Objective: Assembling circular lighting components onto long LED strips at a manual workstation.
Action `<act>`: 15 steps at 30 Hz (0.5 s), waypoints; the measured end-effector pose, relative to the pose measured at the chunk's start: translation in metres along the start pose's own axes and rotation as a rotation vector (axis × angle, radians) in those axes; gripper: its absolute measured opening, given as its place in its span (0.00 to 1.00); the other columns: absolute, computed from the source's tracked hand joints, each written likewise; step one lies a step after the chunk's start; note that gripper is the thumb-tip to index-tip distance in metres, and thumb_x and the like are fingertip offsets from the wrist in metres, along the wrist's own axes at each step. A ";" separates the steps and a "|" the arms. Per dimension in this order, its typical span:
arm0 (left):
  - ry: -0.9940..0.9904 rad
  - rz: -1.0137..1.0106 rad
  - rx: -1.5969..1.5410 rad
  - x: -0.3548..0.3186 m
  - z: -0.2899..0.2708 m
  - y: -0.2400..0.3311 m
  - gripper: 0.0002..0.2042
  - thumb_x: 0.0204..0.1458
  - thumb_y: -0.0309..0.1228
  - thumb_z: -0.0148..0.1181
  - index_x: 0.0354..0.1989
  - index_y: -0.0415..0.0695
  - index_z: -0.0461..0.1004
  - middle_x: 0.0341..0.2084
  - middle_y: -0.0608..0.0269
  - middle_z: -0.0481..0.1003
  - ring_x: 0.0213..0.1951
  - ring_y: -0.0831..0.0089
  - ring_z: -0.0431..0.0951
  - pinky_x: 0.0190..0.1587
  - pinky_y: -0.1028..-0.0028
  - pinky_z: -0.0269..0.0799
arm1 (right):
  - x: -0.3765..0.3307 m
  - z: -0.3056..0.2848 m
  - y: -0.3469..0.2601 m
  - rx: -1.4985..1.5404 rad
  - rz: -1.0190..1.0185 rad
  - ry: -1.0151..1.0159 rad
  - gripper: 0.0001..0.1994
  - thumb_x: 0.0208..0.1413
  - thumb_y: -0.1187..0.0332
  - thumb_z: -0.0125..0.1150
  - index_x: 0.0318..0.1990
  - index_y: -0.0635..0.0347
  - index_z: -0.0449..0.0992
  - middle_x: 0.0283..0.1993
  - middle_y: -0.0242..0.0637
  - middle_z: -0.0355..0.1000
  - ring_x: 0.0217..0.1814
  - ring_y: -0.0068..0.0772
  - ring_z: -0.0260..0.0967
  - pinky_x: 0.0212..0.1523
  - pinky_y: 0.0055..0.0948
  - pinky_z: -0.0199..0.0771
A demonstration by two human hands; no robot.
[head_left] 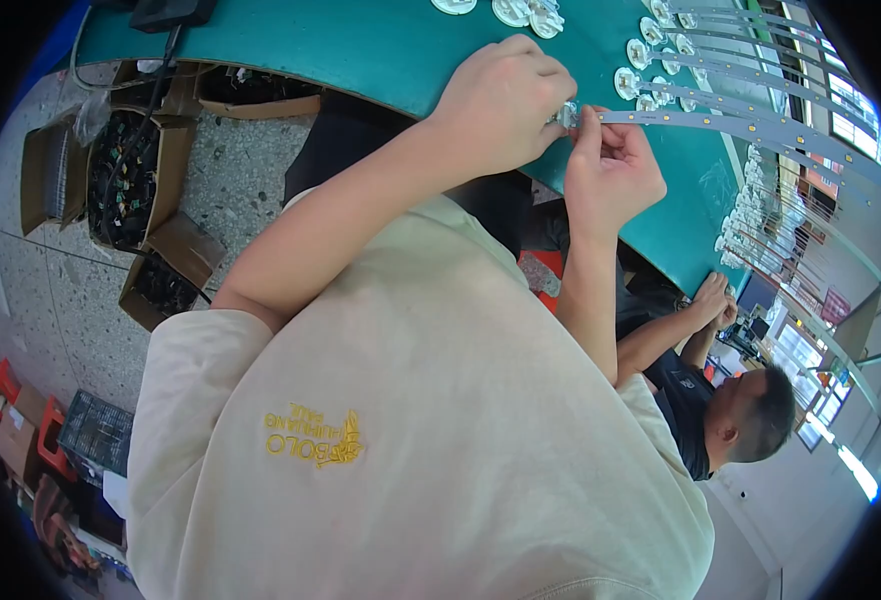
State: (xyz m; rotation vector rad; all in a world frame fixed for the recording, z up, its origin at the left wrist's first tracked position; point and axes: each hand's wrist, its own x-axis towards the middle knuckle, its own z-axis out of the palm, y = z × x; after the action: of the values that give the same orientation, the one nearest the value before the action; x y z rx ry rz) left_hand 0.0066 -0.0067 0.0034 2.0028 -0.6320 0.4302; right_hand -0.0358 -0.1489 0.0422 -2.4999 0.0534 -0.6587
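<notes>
While both hands meet | strip end pinched between left fingers and right fingers

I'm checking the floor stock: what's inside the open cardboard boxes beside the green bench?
The open cardboard boxes hold tangled dark parts with green and pale flecks, seemingly wiring. The kind is too small to tell, and the bench edge covers the box farthest from the person.

strips on table, boxes on floor left
</notes>
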 end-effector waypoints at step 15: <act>-0.032 -0.040 0.071 -0.005 0.004 0.008 0.05 0.40 0.30 0.71 0.25 0.45 0.81 0.27 0.65 0.81 0.40 0.65 0.79 0.42 0.65 0.71 | -0.001 0.001 -0.001 0.125 0.093 0.015 0.04 0.56 0.79 0.70 0.34 0.72 0.81 0.26 0.40 0.81 0.27 0.21 0.79 0.29 0.19 0.78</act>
State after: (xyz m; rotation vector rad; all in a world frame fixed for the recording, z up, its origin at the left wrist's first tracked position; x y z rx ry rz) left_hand -0.0023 -0.0121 0.0046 2.0901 -0.6028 0.4020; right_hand -0.0360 -0.1476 0.0411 -2.3574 0.1295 -0.6227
